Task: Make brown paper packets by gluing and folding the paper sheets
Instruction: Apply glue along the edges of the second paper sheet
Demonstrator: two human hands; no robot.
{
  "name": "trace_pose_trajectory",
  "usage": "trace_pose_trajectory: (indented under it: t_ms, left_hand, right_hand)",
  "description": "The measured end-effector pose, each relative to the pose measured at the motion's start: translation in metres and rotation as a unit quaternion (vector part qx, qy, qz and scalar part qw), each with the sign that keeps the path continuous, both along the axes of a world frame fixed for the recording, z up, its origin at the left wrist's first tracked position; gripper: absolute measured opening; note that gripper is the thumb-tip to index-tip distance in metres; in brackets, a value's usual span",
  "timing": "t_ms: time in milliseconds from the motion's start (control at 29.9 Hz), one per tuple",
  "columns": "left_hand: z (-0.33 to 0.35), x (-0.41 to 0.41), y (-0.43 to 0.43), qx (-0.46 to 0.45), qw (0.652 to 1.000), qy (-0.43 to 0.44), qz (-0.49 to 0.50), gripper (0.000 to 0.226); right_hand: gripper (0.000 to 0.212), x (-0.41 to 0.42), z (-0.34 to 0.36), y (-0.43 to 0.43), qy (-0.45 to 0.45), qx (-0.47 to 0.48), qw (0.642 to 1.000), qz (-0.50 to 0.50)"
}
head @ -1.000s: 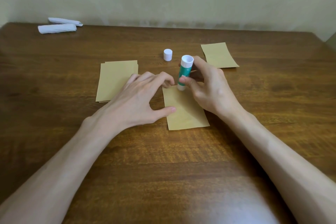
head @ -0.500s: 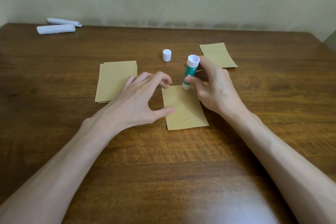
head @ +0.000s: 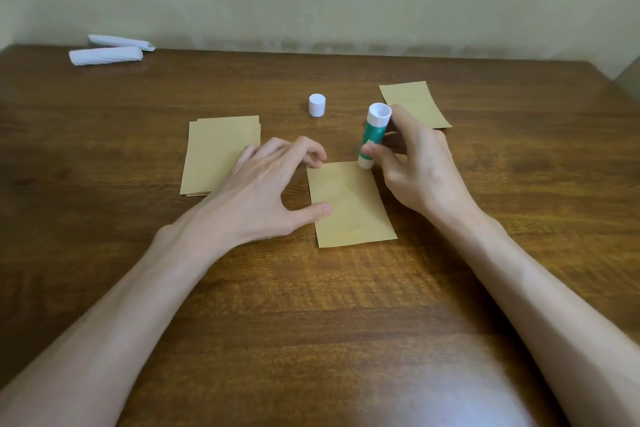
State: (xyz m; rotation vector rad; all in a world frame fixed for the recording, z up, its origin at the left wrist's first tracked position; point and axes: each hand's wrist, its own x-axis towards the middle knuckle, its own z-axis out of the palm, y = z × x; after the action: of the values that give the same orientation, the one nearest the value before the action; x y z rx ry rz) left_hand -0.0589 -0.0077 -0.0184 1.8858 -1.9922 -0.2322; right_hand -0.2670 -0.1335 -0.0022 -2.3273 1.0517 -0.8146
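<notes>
A folded brown paper sheet (head: 349,205) lies in the middle of the wooden table (head: 311,305). My left hand (head: 273,184) presses it down, thumb on its left edge and fingertips at its far left corner. My right hand (head: 412,163) grips a green and white glue stick (head: 373,139), held tip down on the sheet's far right corner. The stick's white cap (head: 317,105) stands behind the sheet. A stack of brown sheets (head: 218,153) lies to the left, partly under my left hand. One more brown piece (head: 414,102) lies at the back right.
Two white rolled paper bundles (head: 105,55) lie at the table's far left corner by the wall. The table's right edge runs close to the back-right brown piece.
The glue stick has slid rightward along the sheet's far edge to its right corner. My left hand has stayed pressed on the sheet.
</notes>
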Motion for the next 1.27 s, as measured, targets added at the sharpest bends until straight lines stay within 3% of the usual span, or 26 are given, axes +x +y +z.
trace_pose_trajectory:
  t_ms: [134, 301, 367, 635, 935, 1269]
  left_hand:
    - [0.000, 0.000, 0.000, 0.000, 1.000, 0.004, 0.000, 0.059]
    - [0.001, 0.000, 0.000, 0.000, 1.000, 0.007, 0.000, 0.059]
    - [0.001, -0.001, 0.001, 0.000, 1.000, 0.009, -0.001, 0.059]
    - [0.002, -0.001, 0.000, -0.001, 1.000, 0.026, -0.002, 0.069]
    - [-0.001, 0.000, -0.001, -0.003, 1.000, 0.029, 0.001, 0.072]
    - [-0.002, 0.001, -0.001, 0.004, 1.000, 0.015, 0.002, 0.071]
  right_hand:
    - [0.023, -0.004, -0.001, 0.000, -0.013, 0.018, 1.000, 0.005]
    - [0.026, -0.014, 0.014, -0.002, -0.218, 0.036, 0.975, -0.035]
    - [0.025, -0.014, 0.015, 0.000, -0.239, 0.041, 0.970, -0.015]
    - [0.035, 0.008, -0.004, 0.006, -0.111, 0.046, 0.987, 0.103]
    - [0.025, 0.017, -0.005, 0.007, -0.057, -0.021, 0.994, 0.089]
    - [0.021, 0.009, 0.001, 0.003, 0.015, 0.003, 0.997, 0.082]
